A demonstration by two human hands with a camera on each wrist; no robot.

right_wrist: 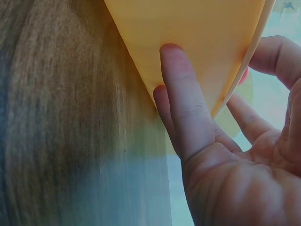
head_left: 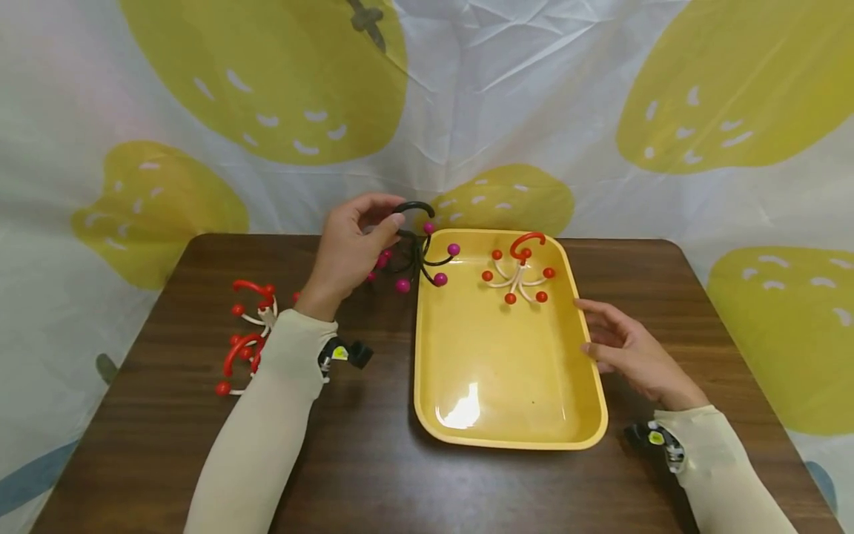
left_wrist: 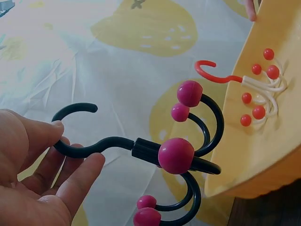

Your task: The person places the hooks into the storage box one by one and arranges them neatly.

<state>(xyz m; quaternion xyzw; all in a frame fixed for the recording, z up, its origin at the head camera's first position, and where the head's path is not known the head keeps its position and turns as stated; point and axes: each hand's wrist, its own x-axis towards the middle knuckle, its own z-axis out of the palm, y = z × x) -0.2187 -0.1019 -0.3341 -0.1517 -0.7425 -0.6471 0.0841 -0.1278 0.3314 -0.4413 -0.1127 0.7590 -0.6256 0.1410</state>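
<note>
In the head view my left hand (head_left: 356,241) holds up a black hook hanger (left_wrist: 146,149) by its hook, over the tray's far left corner. The thumb and fingers pinch the hook's curve, and curved arms tipped with magenta balls (left_wrist: 176,155) spread from its stem. My right hand (head_left: 630,348) is at the right side of a yellow tray (head_left: 422,356). Its fingers (right_wrist: 186,94) lie against the tray's outer wall, with another finger over the rim. Inside the tray, near its far end, stands a white hanger (head_left: 517,278) with a red hook and red balls.
Left of the tray, two more white-and-red hangers (head_left: 267,319) rest on the dark wooden table (head_left: 360,460), partly hidden behind my left arm. A fabric sheet (head_left: 460,111) with yellow fruit prints hangs behind the table.
</note>
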